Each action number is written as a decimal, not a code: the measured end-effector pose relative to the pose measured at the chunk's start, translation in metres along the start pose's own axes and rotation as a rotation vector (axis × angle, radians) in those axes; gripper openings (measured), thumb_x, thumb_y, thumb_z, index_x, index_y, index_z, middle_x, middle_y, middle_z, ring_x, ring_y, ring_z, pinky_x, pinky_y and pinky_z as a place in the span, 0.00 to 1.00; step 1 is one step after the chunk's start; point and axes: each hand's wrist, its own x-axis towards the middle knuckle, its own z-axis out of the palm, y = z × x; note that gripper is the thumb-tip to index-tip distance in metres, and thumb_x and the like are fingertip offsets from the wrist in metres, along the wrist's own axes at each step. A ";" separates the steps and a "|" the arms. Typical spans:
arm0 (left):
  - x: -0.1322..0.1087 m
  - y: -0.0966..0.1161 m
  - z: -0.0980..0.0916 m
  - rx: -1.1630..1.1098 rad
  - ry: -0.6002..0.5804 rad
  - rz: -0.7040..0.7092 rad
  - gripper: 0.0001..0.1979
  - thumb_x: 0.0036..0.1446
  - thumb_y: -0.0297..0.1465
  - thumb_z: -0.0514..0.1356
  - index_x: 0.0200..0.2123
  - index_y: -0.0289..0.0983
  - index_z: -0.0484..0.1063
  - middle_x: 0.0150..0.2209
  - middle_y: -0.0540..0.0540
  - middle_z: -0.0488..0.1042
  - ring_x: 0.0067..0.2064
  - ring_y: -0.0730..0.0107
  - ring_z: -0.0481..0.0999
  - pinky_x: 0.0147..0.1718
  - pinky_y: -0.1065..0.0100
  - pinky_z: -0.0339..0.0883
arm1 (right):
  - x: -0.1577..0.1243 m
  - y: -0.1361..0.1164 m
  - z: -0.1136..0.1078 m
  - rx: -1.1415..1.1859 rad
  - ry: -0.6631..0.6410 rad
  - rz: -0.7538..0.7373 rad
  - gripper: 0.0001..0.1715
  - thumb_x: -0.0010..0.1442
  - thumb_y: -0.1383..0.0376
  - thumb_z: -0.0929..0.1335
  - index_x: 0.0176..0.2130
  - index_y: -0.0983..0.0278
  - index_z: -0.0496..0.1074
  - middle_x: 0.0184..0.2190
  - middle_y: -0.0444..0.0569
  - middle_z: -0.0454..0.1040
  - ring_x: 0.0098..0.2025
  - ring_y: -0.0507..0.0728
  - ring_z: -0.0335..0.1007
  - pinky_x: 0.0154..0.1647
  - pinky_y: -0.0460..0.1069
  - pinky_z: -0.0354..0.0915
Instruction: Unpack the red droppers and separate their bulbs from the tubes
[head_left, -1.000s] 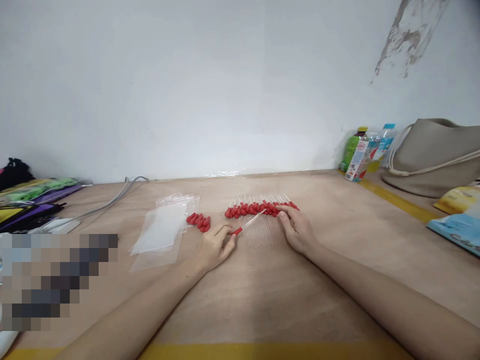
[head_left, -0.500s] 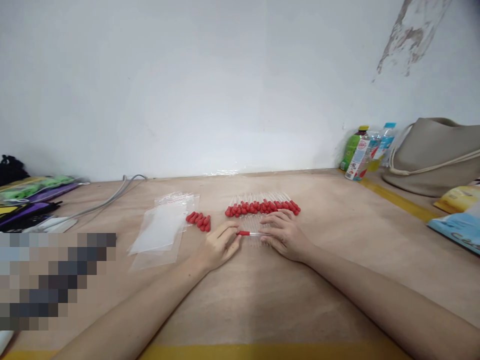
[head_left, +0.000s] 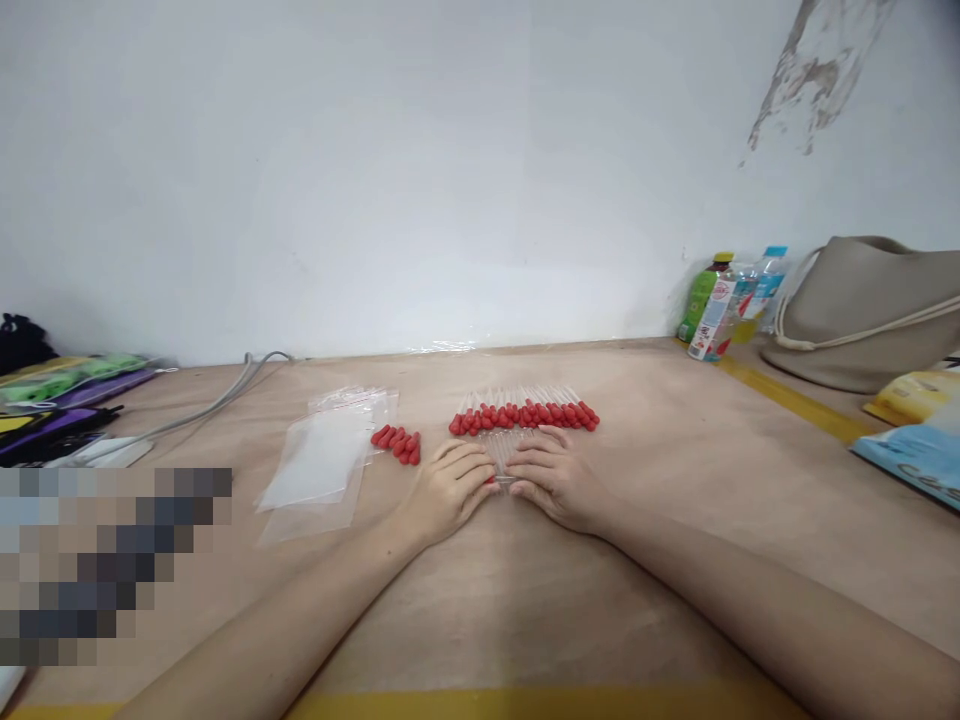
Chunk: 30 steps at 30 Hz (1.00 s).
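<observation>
Between my hands, a glass dropper with a red rubber bulb (head_left: pixel 505 480) lies level, mostly covered by my fingers. My left hand (head_left: pixel 446 490) is closed around its bulb end, with a bit of red showing at the fingertips. The thin clear tube runs into the closed fingers of my right hand (head_left: pixel 564 482). Just beyond the hands, several loose clear tubes (head_left: pixel 501 446) lie side by side, partly hidden. Past them is a row of droppers with red bulbs (head_left: pixel 525 415), tubes pointing to the wall. Loose red bulbs (head_left: pixel 397 442) sit in a small cluster left of the row.
Clear plastic zip bags (head_left: pixel 319 460) are stacked at the left. A grey cable (head_left: pixel 217 400) crosses the back left of the table (head_left: pixel 675 430). Drink bottles (head_left: pixel 712 305) and a grey bag (head_left: pixel 870 310) stand at the back right, near blue and yellow packages (head_left: pixel 911 450).
My hands have moved closer together and slightly toward me. The dropper's red bulb, plainly visible before, is now nearly covered by my left fingers, and less of the tube shows.
</observation>
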 end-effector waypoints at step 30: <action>-0.014 -0.009 -0.015 0.012 0.037 -0.256 0.08 0.59 0.30 0.51 0.36 0.37 0.69 0.34 0.46 0.68 0.35 0.71 0.67 0.34 0.69 0.63 | -0.018 0.019 -0.009 -0.101 0.154 0.327 0.11 0.57 0.65 0.63 0.38 0.59 0.74 0.30 0.47 0.74 0.35 0.54 0.68 0.39 0.51 0.62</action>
